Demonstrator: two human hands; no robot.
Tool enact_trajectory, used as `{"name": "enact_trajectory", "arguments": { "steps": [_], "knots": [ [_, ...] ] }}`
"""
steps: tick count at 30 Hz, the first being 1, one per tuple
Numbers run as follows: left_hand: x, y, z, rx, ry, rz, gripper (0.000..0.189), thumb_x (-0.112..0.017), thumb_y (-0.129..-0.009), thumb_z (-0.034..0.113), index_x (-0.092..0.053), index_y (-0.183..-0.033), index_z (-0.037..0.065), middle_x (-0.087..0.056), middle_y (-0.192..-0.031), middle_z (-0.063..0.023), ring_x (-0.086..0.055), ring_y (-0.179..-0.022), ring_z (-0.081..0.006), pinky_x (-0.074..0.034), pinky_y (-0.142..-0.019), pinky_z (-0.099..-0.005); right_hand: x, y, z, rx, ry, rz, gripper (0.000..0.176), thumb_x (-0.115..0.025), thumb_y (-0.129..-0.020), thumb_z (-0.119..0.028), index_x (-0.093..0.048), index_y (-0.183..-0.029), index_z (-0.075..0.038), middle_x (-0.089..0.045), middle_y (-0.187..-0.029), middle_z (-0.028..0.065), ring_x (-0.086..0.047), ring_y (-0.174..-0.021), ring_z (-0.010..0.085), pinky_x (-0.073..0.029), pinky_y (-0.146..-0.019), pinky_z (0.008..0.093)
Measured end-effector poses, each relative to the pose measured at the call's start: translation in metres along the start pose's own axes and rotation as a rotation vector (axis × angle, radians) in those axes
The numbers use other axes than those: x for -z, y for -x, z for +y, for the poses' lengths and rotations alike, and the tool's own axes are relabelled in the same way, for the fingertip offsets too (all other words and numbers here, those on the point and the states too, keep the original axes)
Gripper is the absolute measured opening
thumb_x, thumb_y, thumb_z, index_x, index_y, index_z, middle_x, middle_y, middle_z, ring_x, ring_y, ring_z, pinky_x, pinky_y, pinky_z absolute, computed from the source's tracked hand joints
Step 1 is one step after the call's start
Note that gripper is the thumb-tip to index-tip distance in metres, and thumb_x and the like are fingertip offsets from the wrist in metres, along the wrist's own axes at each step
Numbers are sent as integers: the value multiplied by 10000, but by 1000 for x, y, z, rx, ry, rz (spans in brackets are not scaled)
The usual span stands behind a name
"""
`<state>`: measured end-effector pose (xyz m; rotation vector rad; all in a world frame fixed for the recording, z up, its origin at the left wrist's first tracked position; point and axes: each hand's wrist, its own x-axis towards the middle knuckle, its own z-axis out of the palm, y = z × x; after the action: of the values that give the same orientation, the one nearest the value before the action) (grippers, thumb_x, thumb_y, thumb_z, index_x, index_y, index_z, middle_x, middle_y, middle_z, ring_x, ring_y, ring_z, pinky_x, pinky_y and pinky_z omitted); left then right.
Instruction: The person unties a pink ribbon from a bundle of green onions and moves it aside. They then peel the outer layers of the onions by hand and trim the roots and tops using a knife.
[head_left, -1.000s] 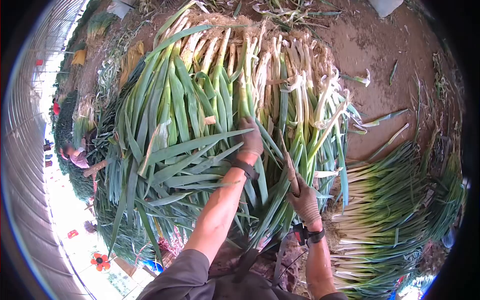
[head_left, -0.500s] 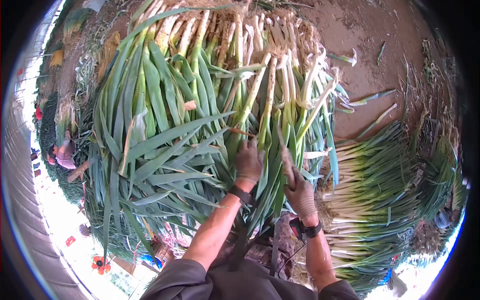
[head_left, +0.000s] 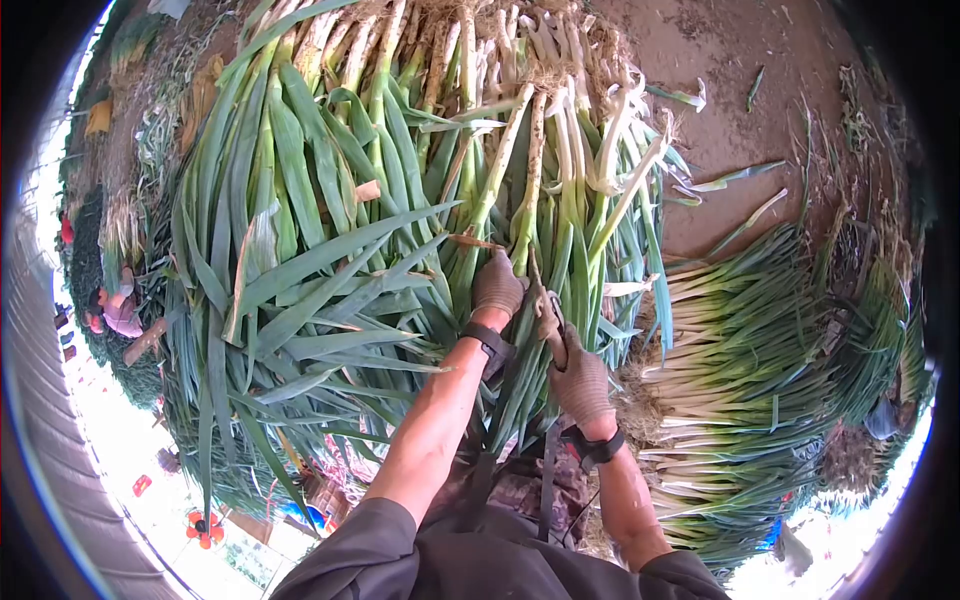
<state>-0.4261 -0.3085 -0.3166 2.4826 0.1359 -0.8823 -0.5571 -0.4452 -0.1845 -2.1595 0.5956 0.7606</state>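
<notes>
A thick pile of long green onions (head_left: 290,170) lies in front of me, white root ends away from me and green leaves toward me. My left hand (head_left: 498,285), in a dirty knit glove, is closed around green onion stalks (head_left: 526,215) in the middle of the pile. Its fingertips are partly hidden among the leaves. Just to the right, my gloved right hand (head_left: 580,385) is wrapped around the handle of a mud-stained knife (head_left: 547,315). The blade points away from me, close beside the left hand and against the stalks.
Rows of green onions (head_left: 720,380) lie on the ground at the right. Bare brown soil (head_left: 720,130) with scattered leaves stretches beyond them. Another person (head_left: 122,310) is at the far left, near more piled greens.
My right hand has brought the knife leftward, nearer to my left hand and the stalks. The left hand stays closed on the green onions and has moved slightly away from me.
</notes>
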Motion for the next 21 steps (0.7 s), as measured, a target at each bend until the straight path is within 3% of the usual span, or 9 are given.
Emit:
{"name": "enact_trajectory", "arguments": {
  "steps": [4,13,21],
  "knots": [
    [9,5,-1,-68,38,-27,495,-757,-764,204,-543,-1155,-11,-699,-947,-306,-683,-926,-476,-553,-829,-541,1,-14,3,44,1,54,619,-651,-855,-170,-464,-1435,-58,-681,-834,303,-672,-787,496,-530,-720,583],
    [20,9,5,8,81,-111,525,-822,-744,234,-534,-1131,27,-698,-990,-279,-672,-984,-473,-535,-843,-521,15,-70,-14,68,73,125,560,-625,-853,-156,-500,-1393,-77,-679,-894,310,-660,-829,503,-536,-742,580],
    [21,14,4,-28,115,-103,629,-808,-771,260,-516,-1272,17,-687,-1087,-301,-660,-1043,-472,-521,-909,-520,34,-149,-31,79,58,218,461,-632,-854,-177,-574,-1302,-90,-693,-959,289,-666,-892,486,-546,-806,564]
  ]
}}
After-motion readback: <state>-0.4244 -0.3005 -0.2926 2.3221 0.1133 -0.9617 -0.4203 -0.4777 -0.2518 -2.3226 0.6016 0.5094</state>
